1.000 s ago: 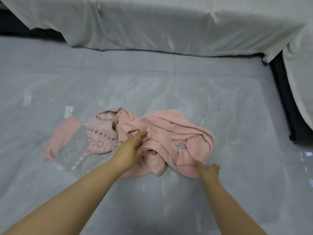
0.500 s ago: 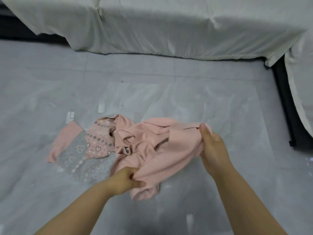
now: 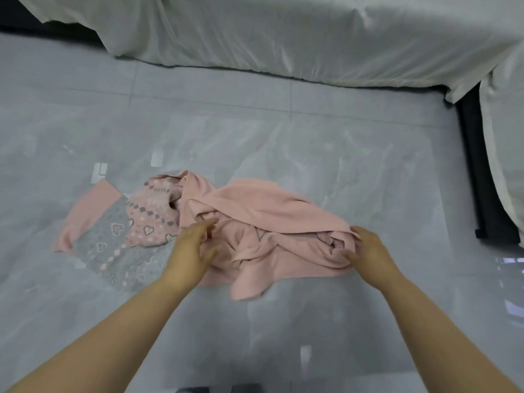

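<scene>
A crumpled plain pink fleece garment lies in a heap on the glossy grey tiled floor, a little left of the middle of the view and well short of the white sheet that drapes over furniture along the far edge. The folds twist over each other, so neither the garment's shape nor its sleeves can be made out. Its left side runs into a flat grey and pink fleece cloth patterned with hearts and diamonds; whether the two are one piece cannot be told, since the join is buried under the folds.

The left hand reaches over the heap's left edge with its fingers straight and spread, holding nothing, the fingertips just at the pink cloth; motion blur softens them. The right hand is at the heap's right edge, forefinger above and thumb below a bunched fold. Whether it pinches that fold or only touches it cannot be told, as the other fingers are hidden behind the hand.

A black furniture frame shows at the right, partly covered by another hanging white sheet that the frame edge cuts off
</scene>
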`<state>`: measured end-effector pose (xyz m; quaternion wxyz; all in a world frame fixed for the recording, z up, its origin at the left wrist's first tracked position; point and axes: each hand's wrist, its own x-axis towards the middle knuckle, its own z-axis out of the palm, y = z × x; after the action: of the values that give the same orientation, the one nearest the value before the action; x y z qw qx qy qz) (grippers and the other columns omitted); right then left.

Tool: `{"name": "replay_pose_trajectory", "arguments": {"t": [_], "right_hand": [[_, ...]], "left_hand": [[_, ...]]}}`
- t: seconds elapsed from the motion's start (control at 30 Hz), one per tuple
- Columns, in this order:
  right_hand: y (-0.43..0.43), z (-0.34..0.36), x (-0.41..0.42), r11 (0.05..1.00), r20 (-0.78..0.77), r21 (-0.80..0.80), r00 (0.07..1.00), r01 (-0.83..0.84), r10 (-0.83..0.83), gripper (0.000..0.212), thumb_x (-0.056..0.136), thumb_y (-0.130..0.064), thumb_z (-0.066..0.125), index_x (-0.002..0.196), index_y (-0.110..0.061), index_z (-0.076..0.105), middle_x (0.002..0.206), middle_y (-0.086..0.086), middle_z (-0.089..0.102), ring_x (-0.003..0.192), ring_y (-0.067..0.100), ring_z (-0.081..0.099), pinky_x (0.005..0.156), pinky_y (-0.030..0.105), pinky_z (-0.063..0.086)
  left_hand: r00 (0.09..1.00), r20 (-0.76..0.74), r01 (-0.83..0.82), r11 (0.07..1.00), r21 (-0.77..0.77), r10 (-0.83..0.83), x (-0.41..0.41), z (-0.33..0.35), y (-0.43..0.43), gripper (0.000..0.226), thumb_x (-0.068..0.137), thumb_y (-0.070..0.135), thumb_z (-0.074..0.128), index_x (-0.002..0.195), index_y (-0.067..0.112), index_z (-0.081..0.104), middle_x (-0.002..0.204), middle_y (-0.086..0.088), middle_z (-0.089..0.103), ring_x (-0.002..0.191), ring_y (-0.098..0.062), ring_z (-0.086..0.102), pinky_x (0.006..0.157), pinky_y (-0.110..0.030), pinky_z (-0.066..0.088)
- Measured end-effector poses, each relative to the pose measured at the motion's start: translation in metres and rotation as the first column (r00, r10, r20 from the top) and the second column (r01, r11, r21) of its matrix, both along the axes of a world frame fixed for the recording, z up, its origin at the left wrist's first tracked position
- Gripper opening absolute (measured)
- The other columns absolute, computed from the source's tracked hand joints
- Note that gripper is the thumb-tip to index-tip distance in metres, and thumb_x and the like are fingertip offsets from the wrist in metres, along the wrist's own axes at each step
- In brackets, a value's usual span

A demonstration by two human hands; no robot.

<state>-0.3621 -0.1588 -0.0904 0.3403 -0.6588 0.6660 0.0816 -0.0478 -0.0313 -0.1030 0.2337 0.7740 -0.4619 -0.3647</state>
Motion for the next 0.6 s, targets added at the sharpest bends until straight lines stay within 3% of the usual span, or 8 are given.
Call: {"name": "replay_pose_trajectory", "arguments": {"t": [0.07, 0.17, 0.27, 0.33, 0.4, 0.5, 0.57, 0.6], "right_hand": [[0.0, -0.022, 0.013, 0.996, 0.074, -0.085, 0.997, 0.02, -0.013, 0.05, 0.08, -0.014, 0.066, 0.126, -0.006, 0.048, 0.133, 0.019, 0.048, 0.125, 0.034, 0.042, 0.106, 0.035, 0.028], [-0.014, -0.057, 0.033, 0.981, 0.073, -0.192, 0.996, -0.03, 0.045, 0.055, 0.079, -0.024, 0.065, 0.129, -0.012, 0.047, 0.136, 0.018, 0.046, 0.126, 0.036, 0.04, 0.107, 0.041, 0.028], [-0.028, -0.083, 0.048, 0.956, -0.192, -0.157, 0.957, -0.248, 0.217, 0.065, 0.083, -0.025, 0.061, 0.139, -0.018, 0.03, 0.143, 0.016, 0.037, 0.127, 0.035, 0.037, 0.105, 0.04, 0.03], [-0.038, -0.086, 0.053, 0.945, -0.273, -0.168, 0.935, -0.28, 0.228, 0.042, 0.089, -0.025, 0.05, 0.131, -0.02, 0.044, 0.128, 0.018, 0.053, 0.113, 0.036, 0.051, 0.09, 0.039, 0.041], [-0.046, -0.075, 0.054, 0.925, -0.104, -0.349, 0.988, -0.148, 0.118, 0.026, 0.091, -0.027, 0.048, 0.107, -0.014, 0.063, 0.103, 0.022, 0.067, 0.091, 0.035, 0.061, 0.07, 0.034, 0.041], [-0.063, -0.034, 0.041, 0.859, 0.27, -0.471, 0.96, 0.198, -0.073, 0.029, 0.085, -0.027, 0.05, 0.084, -0.004, 0.068, 0.084, 0.022, 0.07, 0.073, 0.018, 0.056, 0.059, 0.025, 0.03], [-0.076, 0.009, 0.027, 0.819, 0.409, -0.473, 0.904, 0.325, -0.122, 0.023, 0.085, -0.022, 0.055, 0.087, -0.004, 0.07, 0.08, 0.007, 0.073, 0.074, 0.012, 0.057, 0.06, 0.016, 0.037], [-0.082, 0.031, 0.021, 0.812, 0.465, -0.444, 0.872, 0.378, -0.151, 0.018, 0.084, -0.022, 0.058, 0.086, -0.008, 0.07, 0.073, -0.009, 0.071, 0.07, 0.003, 0.056, 0.062, 0.011, 0.04]], "left_hand": [[0.993, 0.121, 0.022, 0.994, -0.111, -0.008, 0.007, -0.009, -0.009, 0.05, 0.072, 0.001, 0.073, 0.121, 0.008, 0.06, 0.109, -0.015, 0.065, 0.095, -0.026, 0.054, 0.089, -0.035, 0.041], [0.915, 0.399, 0.126, 0.979, -0.161, -0.053, 0.022, -0.029, -0.027, 0.058, 0.073, 0.01, 0.074, 0.127, 0.012, 0.054, 0.132, -0.015, 0.056, 0.124, -0.034, 0.045, 0.105, -0.048, 0.032], [0.884, 0.463, 0.058, 0.998, 0.017, -0.059, 0.038, -0.047, -0.045, 0.077, 0.078, 0.033, 0.071, 0.143, 0.018, 0.033, 0.154, -0.012, 0.028, 0.143, -0.036, 0.02, 0.114, -0.052, 0.015], [0.87, 0.474, 0.03, 0.975, 0.22, -0.134, 0.045, -0.053, -0.053, 0.076, 0.08, 0.04, 0.066, 0.144, 0.02, 0.03, 0.153, -0.01, 0.03, 0.143, -0.033, 0.02, 0.115, -0.052, 0.011], [0.833, 0.483, 0.055, 0.909, 0.413, -0.27, 0.049, -0.055, -0.055, 0.064, 0.084, 0.035, 0.06, 0.141, 0.022, 0.034, 0.143, -0.008, 0.044, 0.136, -0.029, 0.034, 0.116, -0.05, 0.009], [0.868, 0.431, 0.023, 0.887, 0.461, -0.247, 0.061, -0.054, -0.051, 0.062, 0.081, 0.021, 0.058, 0.137, 0.026, 0.033, 0.122, -0.009, 0.061, 0.115, -0.032, 0.054, 0.108, -0.043, 0.027], [0.937, 0.319, -0.024, 0.889, 0.457, -0.139, 0.071, -0.044, -0.046, 0.062, 0.083, 0.012, 0.053, 0.139, 0.029, 0.034, 0.125, -0.011, 0.059, 0.108, -0.035, 0.057, 0.096, -0.039, 0.042], [0.946, 0.302, -0.029, 0.899, 0.437, -0.117, 0.075, -0.035, -0.046, 0.056, 0.083, 0.009, 0.055, 0.136, 0.026, 0.044, 0.127, -0.013, 0.055, 0.109, -0.036, 0.057, 0.093, -0.039, 0.044]]}}
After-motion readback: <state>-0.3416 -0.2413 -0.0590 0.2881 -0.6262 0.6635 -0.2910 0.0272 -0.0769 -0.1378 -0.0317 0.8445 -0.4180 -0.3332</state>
